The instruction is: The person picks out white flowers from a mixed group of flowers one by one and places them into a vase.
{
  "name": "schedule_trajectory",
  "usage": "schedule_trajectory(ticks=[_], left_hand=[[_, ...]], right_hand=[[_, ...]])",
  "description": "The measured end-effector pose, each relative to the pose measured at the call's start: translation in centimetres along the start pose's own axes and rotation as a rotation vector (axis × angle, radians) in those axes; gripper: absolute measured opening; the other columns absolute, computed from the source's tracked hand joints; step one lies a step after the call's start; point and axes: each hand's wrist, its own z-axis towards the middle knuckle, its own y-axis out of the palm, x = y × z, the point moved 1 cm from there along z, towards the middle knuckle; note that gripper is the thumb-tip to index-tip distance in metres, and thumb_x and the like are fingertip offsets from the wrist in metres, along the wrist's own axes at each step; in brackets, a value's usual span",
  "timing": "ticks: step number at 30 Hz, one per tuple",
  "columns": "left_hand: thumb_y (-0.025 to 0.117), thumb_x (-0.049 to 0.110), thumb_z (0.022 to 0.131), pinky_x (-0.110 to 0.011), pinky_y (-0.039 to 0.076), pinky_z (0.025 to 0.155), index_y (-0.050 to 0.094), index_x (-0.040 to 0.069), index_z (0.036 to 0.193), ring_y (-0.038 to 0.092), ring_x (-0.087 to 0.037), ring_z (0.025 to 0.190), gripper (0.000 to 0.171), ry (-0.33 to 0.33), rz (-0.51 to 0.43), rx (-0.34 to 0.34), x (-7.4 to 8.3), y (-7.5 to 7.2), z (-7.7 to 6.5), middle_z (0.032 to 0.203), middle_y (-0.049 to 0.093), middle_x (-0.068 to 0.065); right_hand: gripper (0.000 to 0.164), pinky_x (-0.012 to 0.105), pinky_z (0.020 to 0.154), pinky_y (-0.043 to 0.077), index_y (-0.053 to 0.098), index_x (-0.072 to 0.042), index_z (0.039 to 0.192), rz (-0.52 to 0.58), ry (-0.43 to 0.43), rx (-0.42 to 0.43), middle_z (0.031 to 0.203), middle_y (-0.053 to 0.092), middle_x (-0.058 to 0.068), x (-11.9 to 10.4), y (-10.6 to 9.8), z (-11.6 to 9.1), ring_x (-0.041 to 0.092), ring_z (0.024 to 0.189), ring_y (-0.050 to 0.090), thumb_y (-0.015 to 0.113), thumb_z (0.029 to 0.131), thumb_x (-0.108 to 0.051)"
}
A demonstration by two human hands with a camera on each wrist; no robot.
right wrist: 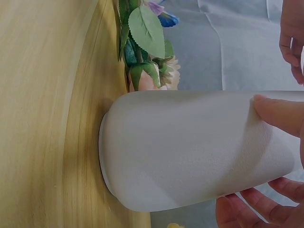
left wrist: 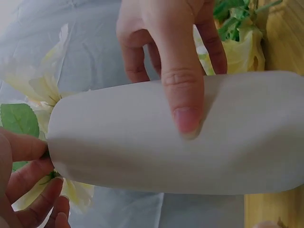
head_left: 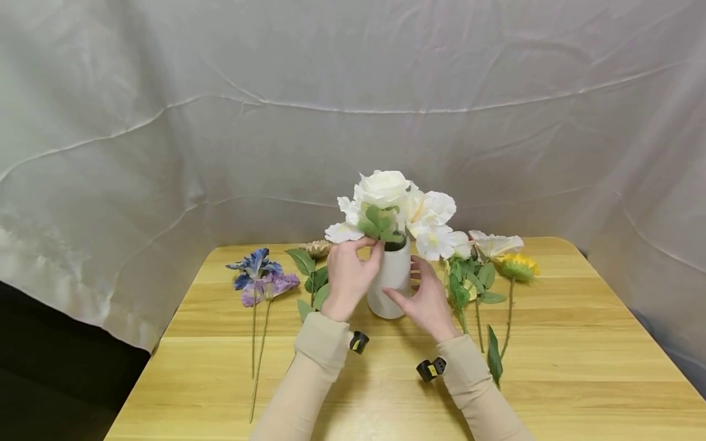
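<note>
Draped grey cloth backs the wood-grain bench. Leftmost lie a blue flower and a purple flower. Centrally, the left hand, fingertips together, pinches a stem at the mouth of the upright white vase; the right hand, fingers spread, curls round its side. Rightmost lies a yellow flower.

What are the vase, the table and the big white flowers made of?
Vase: probably ceramic, perhaps plastic; it looks matte, with a fine, slightly rough skin.
Table: wood, or a wood-look covering; smooth and lightly shiny, with yellow-brown grain lines.
White flowers: maybe fabric; the petals look thin, soft and matte with wavy edges, but real petals can't be ruled out.
</note>
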Motion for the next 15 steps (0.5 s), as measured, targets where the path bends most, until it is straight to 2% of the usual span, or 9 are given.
schedule_trajectory(ticks=[4, 9, 15], left_hand=[[0.068, 0.023, 0.082, -0.029, 0.047, 0.055, 0.076, 0.01, 0.083, 0.058, -0.015, 0.049, 0.014, 0.011, 0.007, 0.014, 0.1, 0.19, -0.09, 0.073, 0.072, -0.005], [0.07, 0.027, 0.08, -0.033, 0.05, 0.064, 0.075, 0.012, 0.079, 0.064, -0.02, 0.061, 0.016, 0.011, 0.008, 0.042, 0.21, 0.19, -0.17, 0.073, 0.072, -0.005], [0.069, 0.03, 0.08, -0.032, 0.048, 0.063, 0.075, 0.012, 0.088, 0.063, -0.016, 0.066, 0.021, 0.04, 0.006, 0.088, 0.35, 0.26, -0.15, 0.079, 0.073, -0.003]], right_hand=[[0.084, 0.044, 0.078, 0.055, 0.04, -0.001, 0.135, -0.011, 0.004, -0.001, 0.122, 0.053, 0.018, 0.05, -0.03, 0.0, 0.031, 0.1, 0.058, 0.081, 0.071, -0.036], [0.083, 0.045, 0.078, 0.055, 0.04, -0.001, 0.135, -0.01, 0.008, -0.004, 0.122, 0.052, 0.018, 0.01, -0.08, 0.01, 0.031, 0.101, 0.058, 0.08, 0.072, -0.037], [0.083, 0.046, 0.078, 0.056, 0.039, 0.0, 0.135, -0.003, 0.002, -0.005, 0.122, 0.052, 0.019, -0.03, -0.11, -0.03, 0.032, 0.101, 0.058, 0.081, 0.072, -0.034]])
